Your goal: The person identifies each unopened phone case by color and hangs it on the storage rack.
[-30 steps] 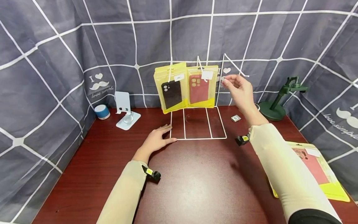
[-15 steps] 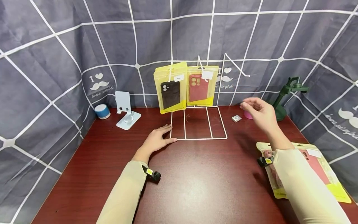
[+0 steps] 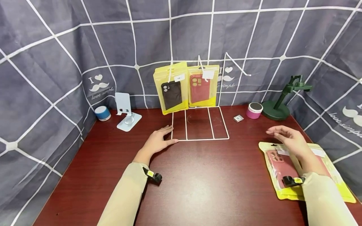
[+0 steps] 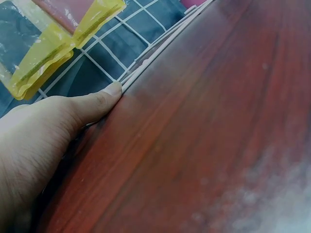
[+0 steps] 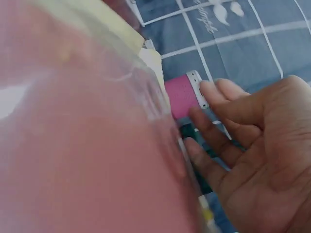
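My left hand (image 3: 158, 142) lies on the table at the near left corner of a white wire display rack (image 3: 214, 124). Its fingers are extended, and the thumb (image 4: 99, 104) touches the corner of the rack's base in the left wrist view. A packaged black phone case (image 3: 172, 95) and a packaged red phone case (image 3: 200, 89) hang from the rack's left and middle hooks. On the right, my right hand (image 3: 295, 144) hovers over two more packaged phone cases (image 3: 282, 164), lying overlapped on the table. Its fingers are loosely bent and hold nothing.
A pink speaker (image 3: 254, 110), a small silver square device (image 3: 238, 118) and a green stand (image 3: 275, 108) are at the back right. A white phone stand (image 3: 127, 114) and a blue speaker (image 3: 102, 113) stand back left. Grey checked cloth surrounds the table.
My right hand has moved from beside the rack's right hook, down and right, to above the packages on the table. The left hand stays at the rack's corner.
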Action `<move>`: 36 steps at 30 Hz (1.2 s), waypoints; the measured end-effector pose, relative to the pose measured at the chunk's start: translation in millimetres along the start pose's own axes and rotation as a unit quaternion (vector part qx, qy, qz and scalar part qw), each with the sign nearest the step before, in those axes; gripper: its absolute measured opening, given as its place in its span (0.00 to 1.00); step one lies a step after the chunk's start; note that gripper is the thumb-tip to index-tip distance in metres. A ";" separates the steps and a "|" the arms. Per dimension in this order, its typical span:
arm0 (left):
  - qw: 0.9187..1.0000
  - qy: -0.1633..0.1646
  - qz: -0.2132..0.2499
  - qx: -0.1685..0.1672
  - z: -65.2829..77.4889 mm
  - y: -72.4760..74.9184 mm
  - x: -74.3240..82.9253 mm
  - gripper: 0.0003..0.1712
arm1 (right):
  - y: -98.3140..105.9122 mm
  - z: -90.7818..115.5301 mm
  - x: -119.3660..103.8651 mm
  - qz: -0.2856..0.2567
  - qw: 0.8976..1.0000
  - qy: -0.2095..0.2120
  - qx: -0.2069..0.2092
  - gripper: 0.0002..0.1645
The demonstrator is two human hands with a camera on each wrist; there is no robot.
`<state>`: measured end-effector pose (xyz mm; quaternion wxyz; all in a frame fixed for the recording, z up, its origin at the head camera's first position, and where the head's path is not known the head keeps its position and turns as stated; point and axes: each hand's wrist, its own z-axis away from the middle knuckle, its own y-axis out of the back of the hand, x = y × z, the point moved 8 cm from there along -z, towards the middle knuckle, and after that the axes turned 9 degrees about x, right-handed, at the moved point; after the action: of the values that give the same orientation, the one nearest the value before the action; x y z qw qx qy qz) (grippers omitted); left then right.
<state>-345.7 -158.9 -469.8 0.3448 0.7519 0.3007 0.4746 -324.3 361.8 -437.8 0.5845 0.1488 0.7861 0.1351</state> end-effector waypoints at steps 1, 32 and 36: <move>1.000 -0.001 -0.001 0.001 0.6 0.8 -0.4 0.48 | -1.6 1.4 6.4 -0.024 1.000 -0.018 -0.007 0.17; 1.000 -0.006 -0.007 -0.001 0.7 -1.8 -1.5 0.49 | -11.4 -8.7 8.2 0.243 0.955 -0.054 -0.159 0.20; 1.000 -0.007 -0.005 -0.001 0.3 -0.3 -1.1 0.49 | -10.8 -7.6 11.8 0.218 0.960 -0.058 -0.166 0.20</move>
<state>-345.8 -159.7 -470.7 0.3496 0.7538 0.3016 0.4676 -335.6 356.2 -450.3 0.6020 0.2254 0.6656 0.3791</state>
